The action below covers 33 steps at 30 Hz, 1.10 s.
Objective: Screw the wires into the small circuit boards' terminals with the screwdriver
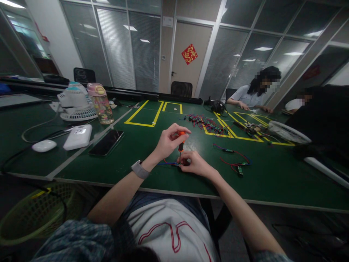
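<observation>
My left hand is closed around the orange and black handle of a screwdriver, which stands upright with its tip pointing down. Under the tip lies a small circuit board with red and blue wires, flat on the green table. My right hand pinches the board's right end, and its fingers partly hide the board. Off to the right lie two more wired circuit boards, one nearer and one farther.
A pile of wired boards lies beyond my hands. To the left are a phone, a white box-shaped device, a white mouse, a bottle and a fan. A person sits across at the right.
</observation>
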Tool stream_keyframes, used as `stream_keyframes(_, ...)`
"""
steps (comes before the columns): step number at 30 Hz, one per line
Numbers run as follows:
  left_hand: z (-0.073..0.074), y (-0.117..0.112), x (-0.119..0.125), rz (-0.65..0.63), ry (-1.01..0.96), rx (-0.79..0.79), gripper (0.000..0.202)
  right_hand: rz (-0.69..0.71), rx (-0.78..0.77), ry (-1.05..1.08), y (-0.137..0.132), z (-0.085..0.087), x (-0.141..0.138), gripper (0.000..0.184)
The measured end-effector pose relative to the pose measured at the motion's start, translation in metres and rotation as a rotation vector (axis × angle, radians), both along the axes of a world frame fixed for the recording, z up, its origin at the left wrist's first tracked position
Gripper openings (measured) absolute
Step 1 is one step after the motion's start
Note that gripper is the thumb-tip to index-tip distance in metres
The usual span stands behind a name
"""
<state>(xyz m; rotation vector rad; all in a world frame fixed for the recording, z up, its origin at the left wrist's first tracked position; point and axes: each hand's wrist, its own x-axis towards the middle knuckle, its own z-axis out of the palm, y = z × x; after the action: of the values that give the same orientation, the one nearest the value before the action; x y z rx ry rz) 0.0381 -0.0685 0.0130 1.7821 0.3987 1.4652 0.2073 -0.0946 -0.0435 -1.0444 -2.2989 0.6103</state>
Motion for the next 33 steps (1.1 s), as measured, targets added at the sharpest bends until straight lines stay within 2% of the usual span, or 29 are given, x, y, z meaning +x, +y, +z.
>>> stream_keyframes(7, -0.0002, 0.003, -0.0029, -0.185, -0.029, -0.099, 0.026, 0.005, 0.009, 0.015, 0.0018, -0.0012, -0.0002, 0.014)
stream_keyframes(9, -0.0009, 0.0042, -0.0037, -0.193, -0.048, -0.119, 0.027, 0.014, 0.017, 0.022, 0.003, -0.0024, 0.0003, 0.014)
stream_keyframes(16, 0.0005, 0.0023, -0.0021, -0.13, -0.038, -0.089, 0.021, 0.014, 0.023, 0.022, 0.0044, -0.0039, 0.0013, 0.013)
stream_keyframes(22, -0.0007, 0.0035, -0.0004, 0.113, -0.022, 0.022, 0.007, 0.005, 0.017, 0.006, 0.0043, -0.0037, 0.0013, 0.013)
stream_keyframes(24, -0.002, 0.0046, -0.0001, 0.137, -0.025, 0.02, 0.008, 0.001, 0.021, -0.002, 0.0043, -0.0037, 0.0012, 0.014)
stream_keyframes(26, -0.0028, 0.0053, -0.0004, 0.111, -0.018, 0.007, 0.011, 0.0, 0.021, -0.001, 0.0044, -0.0037, 0.0011, 0.013)
stream_keyframes(31, -0.0015, 0.0043, -0.0023, -0.104, -0.021, -0.076, 0.028, 0.005, 0.017, 0.019, 0.0043, -0.0045, 0.0012, 0.01)
stream_keyframes(33, -0.0005, 0.0031, -0.0024, -0.114, -0.027, -0.091, 0.026, 0.006, 0.015, 0.021, 0.0042, -0.0044, 0.0011, 0.01)
